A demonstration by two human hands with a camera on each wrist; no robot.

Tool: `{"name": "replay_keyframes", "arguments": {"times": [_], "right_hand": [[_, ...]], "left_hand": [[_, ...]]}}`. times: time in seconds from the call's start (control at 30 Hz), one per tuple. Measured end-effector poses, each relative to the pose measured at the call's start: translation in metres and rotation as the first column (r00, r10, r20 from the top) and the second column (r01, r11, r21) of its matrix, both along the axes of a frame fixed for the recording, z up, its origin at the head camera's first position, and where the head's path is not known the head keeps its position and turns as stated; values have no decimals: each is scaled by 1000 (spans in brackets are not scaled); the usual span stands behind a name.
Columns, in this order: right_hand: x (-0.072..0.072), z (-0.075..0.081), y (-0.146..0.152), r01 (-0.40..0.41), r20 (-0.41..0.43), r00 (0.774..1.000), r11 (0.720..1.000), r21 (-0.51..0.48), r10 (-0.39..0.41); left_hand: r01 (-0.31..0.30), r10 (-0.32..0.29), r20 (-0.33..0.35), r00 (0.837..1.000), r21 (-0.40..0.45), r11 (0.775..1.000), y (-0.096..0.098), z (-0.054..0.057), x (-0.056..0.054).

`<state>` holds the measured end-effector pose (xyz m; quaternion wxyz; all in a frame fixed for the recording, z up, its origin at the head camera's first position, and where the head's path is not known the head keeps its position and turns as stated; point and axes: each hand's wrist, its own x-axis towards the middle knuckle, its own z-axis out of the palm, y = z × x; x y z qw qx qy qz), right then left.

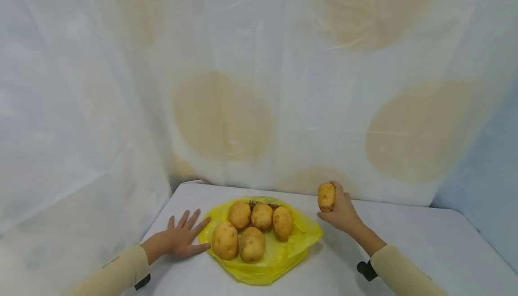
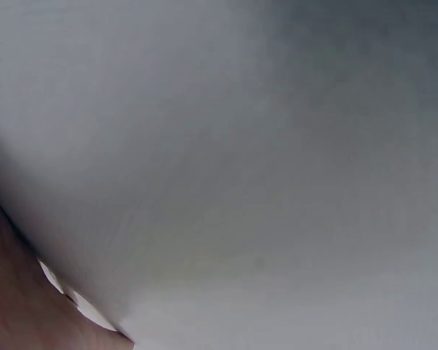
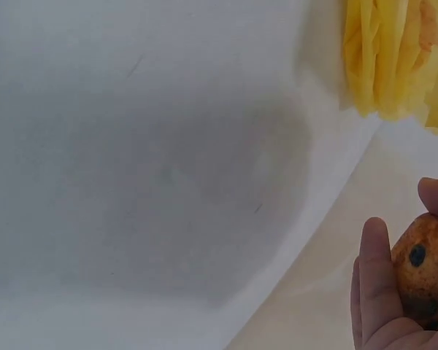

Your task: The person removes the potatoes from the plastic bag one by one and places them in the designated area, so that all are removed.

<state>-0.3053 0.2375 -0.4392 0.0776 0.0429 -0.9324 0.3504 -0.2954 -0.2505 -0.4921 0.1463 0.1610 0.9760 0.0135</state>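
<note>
A potato is gripped in my right hand, raised a little above the table's far side. In the right wrist view the thumb and fingers close around that potato, which has dark spots. My left hand lies flat with fingers spread on the table, its fingertips at the left edge of a yellow plastic bag. Several potatoes sit together on the bag. Something dark, partly hidden, shows behind the rear potatoes. The left wrist view holds mostly white table surface and a bit of the palm.
The white table spreads right of the bag. A white cloth wall with tan circles rises behind it, and more cloth hangs at the left and right sides.
</note>
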Motion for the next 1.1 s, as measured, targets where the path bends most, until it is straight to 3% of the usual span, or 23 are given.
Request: {"name": "replay_keyframes", "arguments": {"times": [0.53,1.1], "right_hand": [[-6,-13,12,8,78,997,999,48,-12],[-14,-21,18,-76,137,989,994,83,64]], "left_hand": [[13,-13,-13,1000,-15,1000,0,0,-2],[23,-22,7,1000,-50,998,-1,6,-1]]}}
